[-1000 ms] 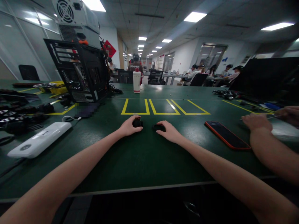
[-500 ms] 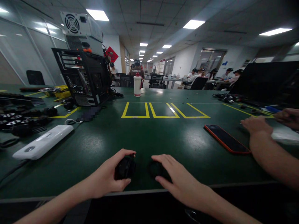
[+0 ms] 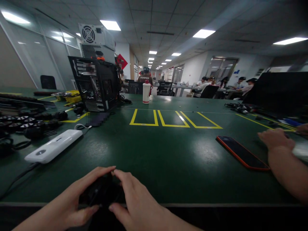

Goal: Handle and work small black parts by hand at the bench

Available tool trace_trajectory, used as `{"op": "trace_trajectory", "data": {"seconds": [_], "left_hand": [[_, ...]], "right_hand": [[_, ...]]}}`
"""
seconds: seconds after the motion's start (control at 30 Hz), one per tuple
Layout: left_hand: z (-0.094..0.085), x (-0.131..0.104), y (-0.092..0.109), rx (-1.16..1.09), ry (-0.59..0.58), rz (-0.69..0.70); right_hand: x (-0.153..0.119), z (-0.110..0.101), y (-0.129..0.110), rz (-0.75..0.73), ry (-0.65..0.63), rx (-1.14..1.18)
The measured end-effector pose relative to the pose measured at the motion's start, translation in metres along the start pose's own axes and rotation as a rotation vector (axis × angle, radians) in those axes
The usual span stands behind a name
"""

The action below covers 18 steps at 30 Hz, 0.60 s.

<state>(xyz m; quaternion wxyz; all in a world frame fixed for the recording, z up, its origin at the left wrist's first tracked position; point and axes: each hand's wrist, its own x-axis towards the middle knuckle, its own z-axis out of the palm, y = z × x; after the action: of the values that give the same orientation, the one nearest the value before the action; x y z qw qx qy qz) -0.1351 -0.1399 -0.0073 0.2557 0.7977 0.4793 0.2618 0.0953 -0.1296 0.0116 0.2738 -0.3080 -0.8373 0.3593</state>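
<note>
My left hand (image 3: 79,200) curls around a dark object (image 3: 93,192) at the table's front edge. From the other side my right hand (image 3: 134,195) grips a second dark object (image 3: 117,192). The two black things are side by side between my palms and look close together or touching; their shapes are too dark to make out. My fingertips nearly meet above them.
A white power strip (image 3: 54,146) lies left, with black parts (image 3: 26,122) behind it. A computer case (image 3: 98,83) stands back left, a white bottle (image 3: 146,93) back centre. An orange-edged phone (image 3: 243,153) is right, beside another person's hand (image 3: 276,139). Yellow tape (image 3: 144,124) marks the green table (image 3: 163,154).
Both hands have come together, further left and lower in view, bringing the two dark objects side by side. The whole view has shifted slightly. The other person's hand appears further right.
</note>
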Motion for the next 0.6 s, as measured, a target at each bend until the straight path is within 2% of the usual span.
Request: {"op": "trace_trajectory", "data": {"seconds": [0.1,0.17,0.37,0.47,0.53,0.6], "left_hand": [[-0.004,-0.008,-0.009,0.064,0.028,-0.013],[-0.003,-0.009,-0.009,0.074,0.056,-0.010],[0.007,0.004,0.018,0.022,0.198,-0.025],[0.005,0.005,0.020,0.054,0.201,-0.018],[-0.003,0.002,0.010,0.093,0.183,-0.015],[-0.016,-0.002,-0.006,0.145,0.149,-0.010]], "right_hand": [[0.011,0.012,-0.005,0.039,0.068,0.129],[0.018,0.020,-0.007,0.074,0.113,0.189],[0.025,0.034,-0.006,0.150,0.140,0.221],[0.017,0.027,0.000,0.094,0.105,0.180],[0.006,0.014,0.006,0.069,0.126,0.110],[-0.009,-0.005,0.014,0.113,0.195,0.036]]}}
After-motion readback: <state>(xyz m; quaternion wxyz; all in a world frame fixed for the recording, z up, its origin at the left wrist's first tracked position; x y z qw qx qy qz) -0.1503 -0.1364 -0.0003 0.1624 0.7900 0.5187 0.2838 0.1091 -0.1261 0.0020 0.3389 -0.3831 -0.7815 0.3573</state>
